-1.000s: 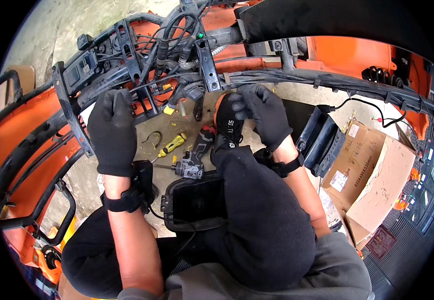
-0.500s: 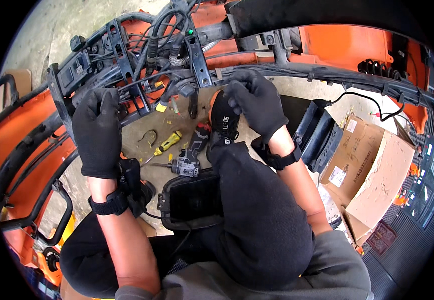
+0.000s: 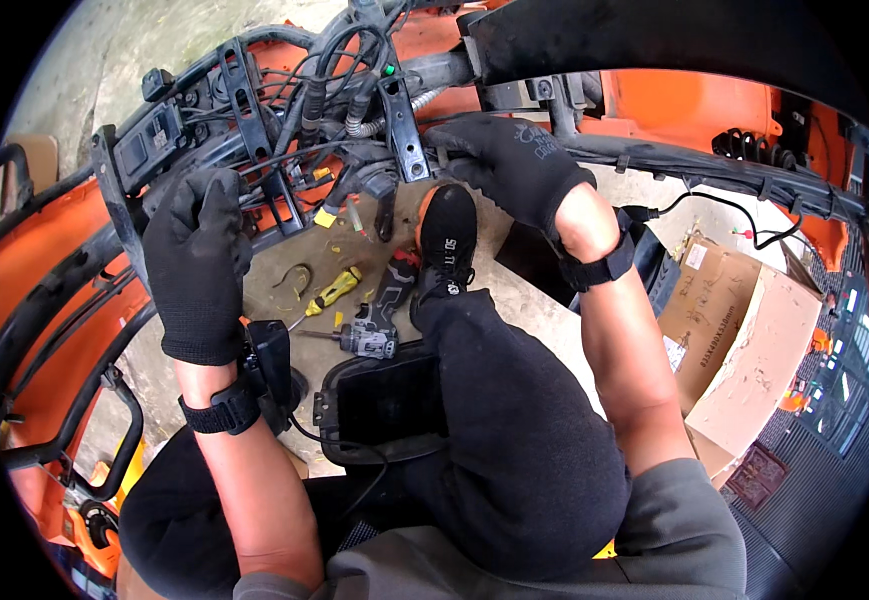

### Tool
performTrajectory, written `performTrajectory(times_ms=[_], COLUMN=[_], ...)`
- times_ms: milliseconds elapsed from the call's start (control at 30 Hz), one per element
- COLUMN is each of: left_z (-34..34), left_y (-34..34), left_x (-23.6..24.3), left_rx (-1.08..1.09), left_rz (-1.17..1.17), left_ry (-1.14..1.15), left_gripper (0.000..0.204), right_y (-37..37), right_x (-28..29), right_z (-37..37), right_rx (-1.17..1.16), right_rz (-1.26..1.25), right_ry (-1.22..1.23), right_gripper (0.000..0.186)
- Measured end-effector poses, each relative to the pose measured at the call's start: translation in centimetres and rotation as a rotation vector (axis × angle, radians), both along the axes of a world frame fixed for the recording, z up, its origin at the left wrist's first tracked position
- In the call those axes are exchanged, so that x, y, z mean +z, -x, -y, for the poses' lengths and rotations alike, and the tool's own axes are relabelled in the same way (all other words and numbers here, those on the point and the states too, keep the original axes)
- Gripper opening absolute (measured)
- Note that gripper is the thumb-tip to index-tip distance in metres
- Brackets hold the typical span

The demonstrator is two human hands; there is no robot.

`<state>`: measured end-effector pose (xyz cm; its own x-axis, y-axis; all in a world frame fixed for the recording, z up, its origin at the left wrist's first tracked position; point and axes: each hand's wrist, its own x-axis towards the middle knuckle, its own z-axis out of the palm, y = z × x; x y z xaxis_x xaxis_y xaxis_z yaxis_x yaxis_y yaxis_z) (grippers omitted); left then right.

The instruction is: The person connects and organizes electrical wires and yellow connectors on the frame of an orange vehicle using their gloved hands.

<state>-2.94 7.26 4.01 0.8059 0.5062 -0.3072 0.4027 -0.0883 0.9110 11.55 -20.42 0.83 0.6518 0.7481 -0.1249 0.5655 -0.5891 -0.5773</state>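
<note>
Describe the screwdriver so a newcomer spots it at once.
From the black vehicle frame across the top, drop to the floor between the gloved left hand and the black shoe. The screwdriver lies there at a slant, just left of a grey, black and red power driver. Its yellow handle and thin shaft set it apart from the chunkier driver and small yellow scraps.

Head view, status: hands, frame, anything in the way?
Left hand curled, contents hidden. Right hand at cable-lined frame rail, contact unclear. Power tool, yellow screwdriver on floor below.
</note>
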Motion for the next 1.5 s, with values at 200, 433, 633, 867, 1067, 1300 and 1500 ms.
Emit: performTrajectory(times_ms=[200,433,633,867,1067,1300,1500], left_z=[0.2,0.2,0.3,0.6,0.9,1.2,1.8], left_y=[-0.1,-0.1,-0.2,-0.4,-0.3,0.8,1.0], left_x=[-0.1,-0.5,-0.2,0.3,1.0,1.3,0.1], left_rx=[0.085,0.093,0.069,0.011,-0.014,-0.536,-0.691], left_rz=[0.024,0.021,0.033,0.081,0.069,0.012,0.027], left_ry=[0.045,0.062,0.103,0.039,0.035,0.163,0.122], left_gripper=[0.016,0.019,0.021,0.014,0.018,0.016,0.021], right_y=[-0.6,1.9,2.7,3.1,2.8,4.9,5.9], right_x=[-0.1,0.6,-0.4,-0.3,-0.9,5.1,3.9], right_z=[-0.5,-0.5,-0.6,-1.4,-1.1,-3.9,-5.6], right_rx=[-0.020,-0.066,-0.110,-0.129,-0.157,-0.140,0.210], right_rz=[-0.088,0.171,0.225,0.229,0.183,0.139,0.063], right_ry=[-0.025,0.157,0.113,0.083,-0.007,-0.228,-0.243], right_gripper=[0.032,0.037,0.034,0.029,0.023,0.031,0.035])
